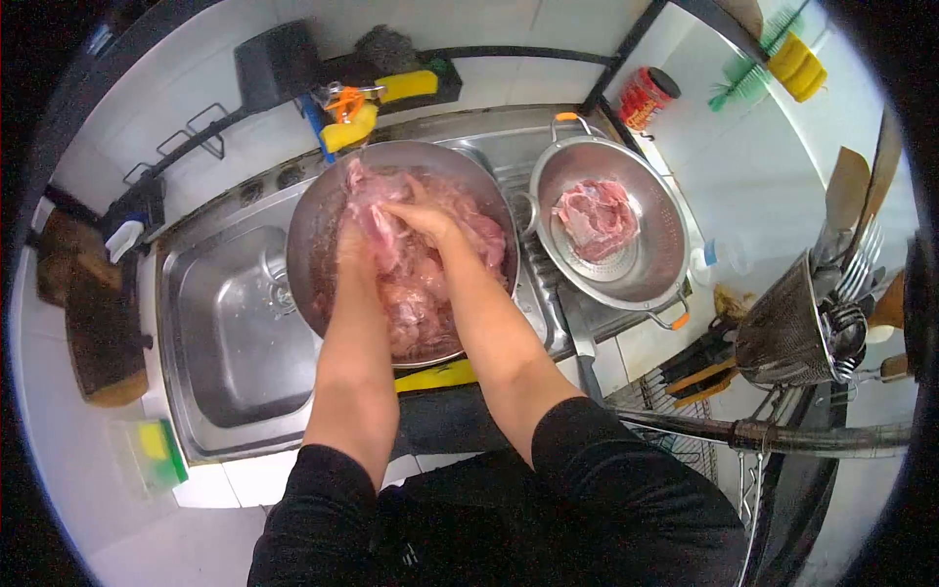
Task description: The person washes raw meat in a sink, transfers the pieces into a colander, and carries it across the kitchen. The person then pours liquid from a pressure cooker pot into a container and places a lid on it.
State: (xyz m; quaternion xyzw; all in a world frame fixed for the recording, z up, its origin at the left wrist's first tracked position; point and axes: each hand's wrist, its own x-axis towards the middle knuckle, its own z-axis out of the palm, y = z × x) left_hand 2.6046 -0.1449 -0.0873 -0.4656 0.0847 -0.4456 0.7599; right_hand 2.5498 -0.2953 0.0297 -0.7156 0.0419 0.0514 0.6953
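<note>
A large round metal basin (pixel 305 256) stands over the sink, with pinkish water and raw meat (pixel 413 303) in it. Both my hands are inside the basin at a piece of raw meat (pixel 384 235) near its far side. My right hand (pixel 425 217) grips this piece from the right, thumb and fingers against it. From the left, my left hand (pixel 354 238) holds the same piece; its fingers are mostly hidden and a little blurred. To the right, a metal colander (pixel 657 235) with orange handle grips holds another raw meat piece (pixel 597 219).
An empty sink bowl (pixel 240 338) lies left of the basin. A knife (pixel 584 357) rests between basin and colander, handle toward me. At right stand a mesh utensil holder (pixel 782 328) and a red jar (pixel 646 98). The faucet (pixel 352 98) is behind the basin.
</note>
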